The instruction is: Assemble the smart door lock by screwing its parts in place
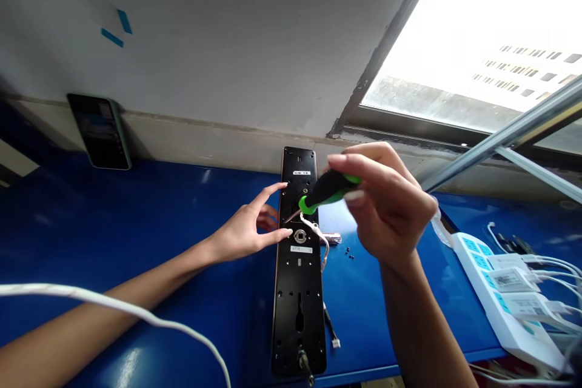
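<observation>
A long black door-lock panel lies lengthwise on the blue table, its back plate facing up. My right hand is closed around a black and green screwdriver, whose tip points down-left at the panel's upper part. My left hand rests at the panel's left edge with fingers spread, fingertips touching the plate. A white cable with a connector runs from the panel's middle down its right side.
A phone leans against the wall at the back left. A white power strip with several plugs and cables lies at the right. Tiny dark screws sit right of the panel. A white cord crosses my left forearm. Metal bars slant above right.
</observation>
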Tool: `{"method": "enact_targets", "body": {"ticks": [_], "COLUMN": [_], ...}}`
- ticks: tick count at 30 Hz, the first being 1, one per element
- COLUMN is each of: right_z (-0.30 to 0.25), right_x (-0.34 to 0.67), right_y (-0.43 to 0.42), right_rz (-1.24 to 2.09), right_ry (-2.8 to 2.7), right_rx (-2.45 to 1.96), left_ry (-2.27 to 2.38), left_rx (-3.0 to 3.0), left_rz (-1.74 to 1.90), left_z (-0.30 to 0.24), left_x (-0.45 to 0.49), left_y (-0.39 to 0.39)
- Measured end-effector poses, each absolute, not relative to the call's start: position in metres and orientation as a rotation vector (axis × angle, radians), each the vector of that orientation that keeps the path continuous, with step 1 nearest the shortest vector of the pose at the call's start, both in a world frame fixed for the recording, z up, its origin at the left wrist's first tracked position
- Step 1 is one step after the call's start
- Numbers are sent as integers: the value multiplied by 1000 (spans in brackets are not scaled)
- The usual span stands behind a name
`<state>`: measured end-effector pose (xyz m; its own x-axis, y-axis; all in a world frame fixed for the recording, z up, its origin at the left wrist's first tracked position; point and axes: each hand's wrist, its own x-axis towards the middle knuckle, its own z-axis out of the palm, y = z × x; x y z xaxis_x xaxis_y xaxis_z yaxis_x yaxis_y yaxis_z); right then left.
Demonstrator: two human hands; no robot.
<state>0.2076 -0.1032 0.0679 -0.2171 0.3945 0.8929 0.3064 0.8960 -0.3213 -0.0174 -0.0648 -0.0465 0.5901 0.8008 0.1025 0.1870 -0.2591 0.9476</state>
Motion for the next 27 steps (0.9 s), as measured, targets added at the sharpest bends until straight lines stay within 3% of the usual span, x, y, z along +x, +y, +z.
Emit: {"method": "enact_targets", "body": {"ticks": [4, 9, 15, 20, 27], "right_z": [69, 68, 72, 71, 76], "right_x": [208, 205, 202, 207, 210], "right_y": [-100, -98, -105, -102, -104], "right_rz": [267, 63, 206, 1, 244], "right_ry": [-1901, -1793, -1924, -1799, -1912], "right_rx": [-496, -496, -502, -547, -477], "left_ry": [790, 768, 732, 722, 750], "left_rx": [1647, 1614, 1618, 1618, 1605], "left_rz": [651, 651, 697, 737, 779], "left_z": [-47, -47, -51, -52, -51], "left_x": [-17, -18, -15, -14, -10], "left_y": [-66, -67, -65, -66, -68]}}
